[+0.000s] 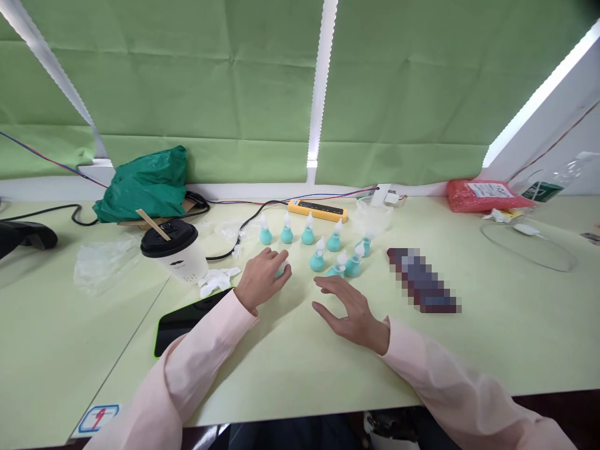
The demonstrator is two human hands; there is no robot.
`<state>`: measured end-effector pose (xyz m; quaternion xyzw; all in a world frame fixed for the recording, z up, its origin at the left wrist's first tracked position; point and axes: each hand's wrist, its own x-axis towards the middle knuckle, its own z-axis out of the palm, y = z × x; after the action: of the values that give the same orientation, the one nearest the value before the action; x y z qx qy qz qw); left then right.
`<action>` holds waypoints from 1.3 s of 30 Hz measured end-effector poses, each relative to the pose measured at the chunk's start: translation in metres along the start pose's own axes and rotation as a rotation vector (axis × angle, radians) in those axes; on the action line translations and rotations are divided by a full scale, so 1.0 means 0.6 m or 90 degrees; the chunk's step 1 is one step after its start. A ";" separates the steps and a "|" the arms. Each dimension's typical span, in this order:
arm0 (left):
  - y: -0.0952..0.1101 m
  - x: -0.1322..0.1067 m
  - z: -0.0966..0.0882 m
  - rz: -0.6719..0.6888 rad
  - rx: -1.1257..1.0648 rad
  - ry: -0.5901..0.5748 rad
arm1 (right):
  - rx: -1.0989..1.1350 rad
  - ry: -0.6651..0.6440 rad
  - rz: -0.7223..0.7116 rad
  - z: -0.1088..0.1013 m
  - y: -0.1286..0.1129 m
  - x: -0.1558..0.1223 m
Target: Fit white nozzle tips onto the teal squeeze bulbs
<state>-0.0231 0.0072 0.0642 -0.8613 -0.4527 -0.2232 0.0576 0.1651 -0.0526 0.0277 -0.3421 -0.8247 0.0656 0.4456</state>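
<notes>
Several small nasal aspirators with teal squeeze bulbs and clear pointed tips stand on the pale table. Four of them, or rather a back row that includes this left-hand aspirator (265, 231), stand upright behind a looser cluster with this aspirator (317, 257) at its left side. My left hand (262, 278) is closed around another aspirator (282, 270), mostly hidden by the fingers. My right hand (349, 311) is open, thumb and fingers apart with nothing between them. It hovers just in front of the cluster, nearest to a partly covered aspirator (337, 267).
Left of my left hand are a lidded paper cup (180, 259), crumpled tissue (218, 281) and a black phone (182, 322). A yellow power strip (317, 210) lies behind the aspirators. To the right are a blurred-out dark red object (422, 281) and a red package (487, 195).
</notes>
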 end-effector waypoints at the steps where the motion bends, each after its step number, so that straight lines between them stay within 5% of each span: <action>1: 0.002 0.000 -0.003 0.018 0.039 -0.029 | 0.019 -0.019 0.017 0.003 0.000 -0.002; 6: 0.018 -0.009 -0.022 0.082 0.057 -0.092 | 0.079 -0.054 0.084 0.011 -0.007 -0.007; 11: 0.053 -0.028 -0.040 0.119 -0.306 -0.130 | 0.072 -0.116 0.128 0.006 -0.025 -0.004; 16: 0.066 -0.040 -0.014 0.024 -0.469 -0.194 | 0.126 -0.236 0.208 0.005 -0.026 -0.005; 22: 0.069 -0.050 0.026 -0.085 -0.705 -0.373 | 0.099 -0.222 0.198 0.013 -0.022 -0.013; 25: 0.061 -0.047 0.033 -0.171 -0.813 -0.391 | 0.106 -0.188 0.192 0.007 -0.024 -0.011; 27: 0.049 -0.042 0.036 -0.181 -0.747 -0.331 | 0.123 -0.167 0.218 -0.001 -0.024 -0.007; 31: 0.020 -0.039 0.052 -0.104 -0.349 -0.127 | 0.242 -0.215 0.303 -0.016 -0.020 0.003; 33: 0.012 -0.042 0.063 -0.049 -0.216 -0.105 | 0.242 -0.240 0.309 -0.018 -0.019 0.006; 36: 0.013 -0.048 0.072 0.032 -0.107 -0.095 | 0.143 -0.225 0.261 -0.011 -0.012 0.003; 39: 0.025 -0.054 0.063 0.065 -0.162 -0.019 | 0.020 -0.155 0.214 0.002 -0.001 -0.006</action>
<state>-0.0146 -0.0145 0.0177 -0.8870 -0.3768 -0.2627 -0.0477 0.1650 -0.0551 0.0250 -0.4576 -0.8027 0.1927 0.3303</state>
